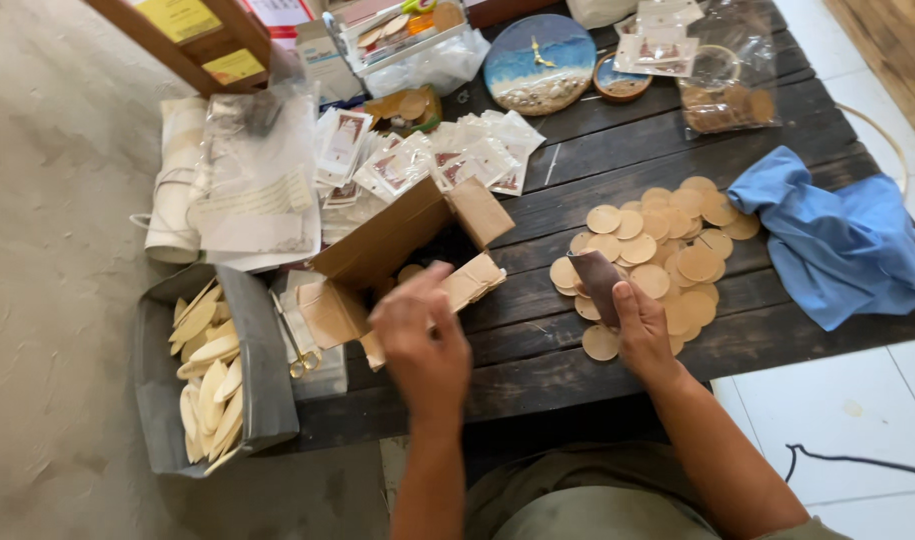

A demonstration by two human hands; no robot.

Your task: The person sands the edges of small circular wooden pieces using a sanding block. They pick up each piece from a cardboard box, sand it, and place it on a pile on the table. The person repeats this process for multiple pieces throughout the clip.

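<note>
A dark wooden table (617, 160) is carrying an open cardboard box (397, 245), flaps spread, with wooden discs (667, 245) heaped beside it within easy reach. The left hand (422, 345) is hovering blurred at the box mouth, so its finger spread cannot be told, while the right hand (645, 325) is pinching a grey sanding sheet (597, 280) over the discs.

We see our left hand (424, 335) raised and blurred, back toward the camera with fingers curled downward, its forearm running straight up from the lower edge, while our right hand (645, 325) lies lower and to the right, fingers pinched together, its forearm angling in from the lower right.
</note>
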